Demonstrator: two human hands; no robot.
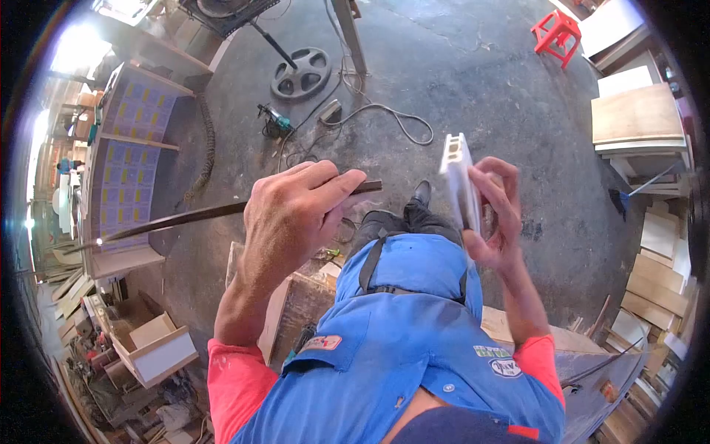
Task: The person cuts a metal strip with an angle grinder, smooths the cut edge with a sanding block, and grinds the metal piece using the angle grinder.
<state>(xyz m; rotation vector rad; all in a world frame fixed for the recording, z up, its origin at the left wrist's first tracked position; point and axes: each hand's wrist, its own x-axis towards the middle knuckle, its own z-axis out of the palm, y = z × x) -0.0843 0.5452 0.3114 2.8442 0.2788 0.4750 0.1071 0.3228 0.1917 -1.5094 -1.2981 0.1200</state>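
Observation:
My left hand (296, 211) is closed around a long, thin dark strip (177, 219). One end sticks out past my fingers, while the long part reaches far to the left. A short white piece of hollow profile (460, 181) stands upright in my right hand (499, 211), with openings showing in its top end. My right thumb and fingers grip its right side. The strip and the profile piece are apart, both held in front of my blue work shirt.
A pedestal fan's round base (301, 74), a teal power tool (275, 120) and a looping cable (407, 122) are on the floor ahead. A red stool (557, 37) stands far right. Wooden boards (654, 281) line the right side; a wooden shelf unit (133, 140) stands left.

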